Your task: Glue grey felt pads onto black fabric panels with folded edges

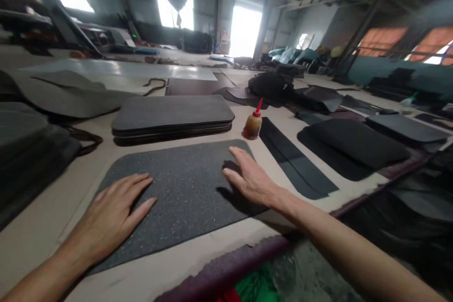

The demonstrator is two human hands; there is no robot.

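Note:
A dark grey speckled mat with rounded corners lies flat on the table in front of me. My left hand rests on its left side, palm down with the fingers stretched out. Over the mat's right part is my right hand, fingers apart and holding nothing; a shadow shows beneath it. Just beyond the mat sits a neat stack of similar grey mats. To the right of that stack stands a glue bottle with a red nozzle, amber stuff inside.
Long dark strips lie right of the bottle, with black folded pieces farther right. A tall pile of dark sheets stands at left. A black bundle lies farther back. The table's near edge has ragged maroon covering.

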